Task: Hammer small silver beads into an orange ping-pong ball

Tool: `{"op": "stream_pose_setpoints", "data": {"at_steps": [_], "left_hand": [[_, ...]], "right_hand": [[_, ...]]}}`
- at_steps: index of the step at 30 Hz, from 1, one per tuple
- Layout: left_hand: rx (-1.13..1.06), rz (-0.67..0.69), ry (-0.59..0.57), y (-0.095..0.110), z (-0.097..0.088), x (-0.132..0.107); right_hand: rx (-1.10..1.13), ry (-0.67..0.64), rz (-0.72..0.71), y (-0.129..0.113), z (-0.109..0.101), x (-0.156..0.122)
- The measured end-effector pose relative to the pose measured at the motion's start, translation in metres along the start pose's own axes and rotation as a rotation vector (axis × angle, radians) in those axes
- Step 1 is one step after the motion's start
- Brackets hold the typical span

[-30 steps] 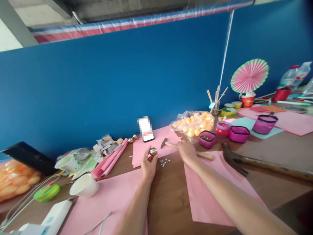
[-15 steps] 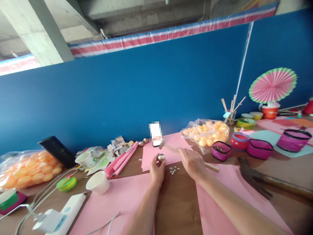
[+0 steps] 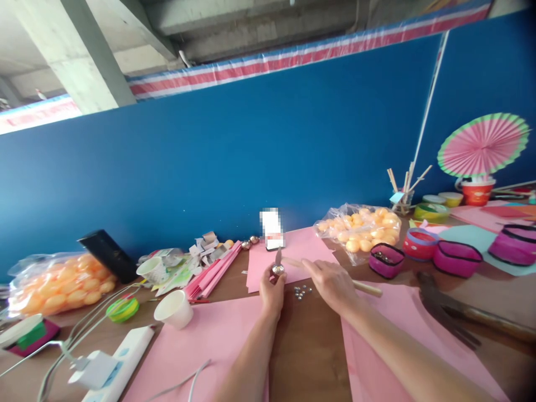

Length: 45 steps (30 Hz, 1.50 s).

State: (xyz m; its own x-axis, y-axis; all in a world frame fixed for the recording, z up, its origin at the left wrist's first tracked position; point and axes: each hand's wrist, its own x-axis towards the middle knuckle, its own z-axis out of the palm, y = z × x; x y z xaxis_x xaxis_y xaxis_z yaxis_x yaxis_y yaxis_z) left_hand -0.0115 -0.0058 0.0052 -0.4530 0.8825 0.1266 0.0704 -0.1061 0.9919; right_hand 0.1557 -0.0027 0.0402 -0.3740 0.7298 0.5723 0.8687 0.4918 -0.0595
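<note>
My left hand [image 3: 273,290] is closed around a shiny silver ball [image 3: 278,270], its fingertips on the sides and the top bare. My right hand [image 3: 333,282] grips the wooden handle of a small hammer [image 3: 369,288]; the handle's end sticks out past the palm. The hammer's metal head stands right at the top of the ball; whether it touches cannot be made out. Several small shiny gems or studs [image 3: 300,292] lie on the brown table between my hands. Beyond the ball, a phone with a blurred screen [image 3: 273,231] leans upright on pink paper [image 3: 257,273].
A claw hammer [image 3: 448,307] lies at the right. Purple pouches [image 3: 387,268] and a bag of orange balls [image 3: 360,229] stand behind it. At left are a white cup [image 3: 173,310], a power strip [image 3: 125,357] with cables, and another bag of orange balls [image 3: 62,285].
The hammer's head has come down and turned more upright at the ball. My left hand still holds the ball. The whole view has shifted slightly.
</note>
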Motion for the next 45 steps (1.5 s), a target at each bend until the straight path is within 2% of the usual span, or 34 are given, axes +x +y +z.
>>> {"op": "stream_pose_setpoints", "data": {"at_steps": [5, 9, 12, 17, 21, 27, 37, 41, 45], "left_hand": [[-0.017, -0.012, 0.005, -0.003, 0.0, 0.001], [-0.043, 0.009, -0.018, -0.006, 0.0, 0.003], [-0.033, 0.023, -0.02, -0.007, 0.0, 0.003], [-0.058, 0.018, 0.003, -0.009, -0.001, 0.004], [-0.125, -0.001, 0.007, -0.01, 0.0, 0.005], [-0.216, -0.036, -0.016, -0.005, 0.003, 0.003], [-0.258, -0.075, 0.007, -0.006, 0.002, 0.004], [-0.26, -0.088, 0.013, -0.005, 0.002, 0.005], [-0.313, -0.101, 0.017, -0.004, 0.002, 0.005]], "right_hand": [[0.028, 0.02, 0.066, -0.001, 0.001, -0.001], [0.019, -0.016, 0.061, 0.001, 0.001, 0.0], [0.009, 0.023, 0.095, 0.001, 0.001, 0.0], [-0.004, 0.0, 0.061, 0.0, 0.001, 0.0], [-0.004, 0.051, 0.091, -0.001, 0.001, 0.0], [0.012, 0.049, 0.052, -0.003, 0.002, -0.001], [0.007, 0.084, 0.04, -0.003, 0.005, -0.002], [0.01, 0.06, 0.01, -0.004, 0.005, -0.002], [0.011, 0.089, 0.041, -0.004, 0.005, -0.002]]}}
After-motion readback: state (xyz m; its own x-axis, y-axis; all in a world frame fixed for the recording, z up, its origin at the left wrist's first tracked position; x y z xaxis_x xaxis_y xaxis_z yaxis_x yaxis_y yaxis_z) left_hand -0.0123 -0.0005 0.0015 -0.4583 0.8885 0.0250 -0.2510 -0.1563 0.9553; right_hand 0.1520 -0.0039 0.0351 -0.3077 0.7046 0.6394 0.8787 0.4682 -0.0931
